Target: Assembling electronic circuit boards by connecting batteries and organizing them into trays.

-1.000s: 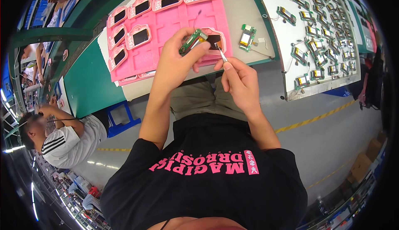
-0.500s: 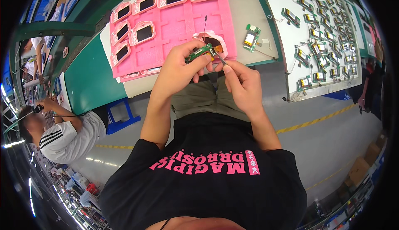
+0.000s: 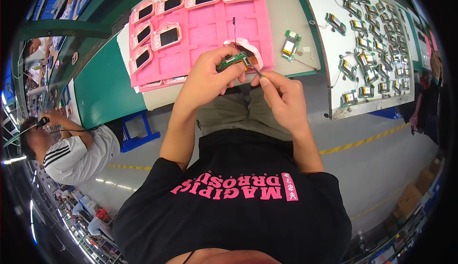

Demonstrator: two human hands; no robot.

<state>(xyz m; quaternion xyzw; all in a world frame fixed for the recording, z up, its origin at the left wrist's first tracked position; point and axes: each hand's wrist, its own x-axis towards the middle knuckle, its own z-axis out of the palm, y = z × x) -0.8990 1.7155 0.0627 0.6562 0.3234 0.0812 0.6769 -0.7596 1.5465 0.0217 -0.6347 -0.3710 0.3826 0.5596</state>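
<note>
My left hand point(image 3: 210, 73) is closed on a green circuit board point(image 3: 232, 61), thumb on its near side and fingers around the far edge. A thin black wire with a small dark tip point(image 3: 234, 21) rises behind the board. In my right hand point(image 3: 285, 94) is a pair of tweezers point(image 3: 256, 70), pinched between thumb and fingers, its tip at or very near the board's right end. Just beyond the board lies a pink-and-white housing point(image 3: 255, 49) with a dark screen, on the near right part of the pink foam tray point(image 3: 205, 40). My left hand hides part of it.
Several pink housings with dark screens point(image 3: 169, 37) sit in the tray. A loose circuit board with a battery point(image 3: 291, 45) lies right of it. Further right, a white panel point(image 3: 341, 49) carries many such boards. At the left, a person in a white shirt point(image 3: 81, 154) is at work.
My right hand has shifted slightly right and down, with the tweezers still against or near the board's end. The board has tipped a little in my left hand.
</note>
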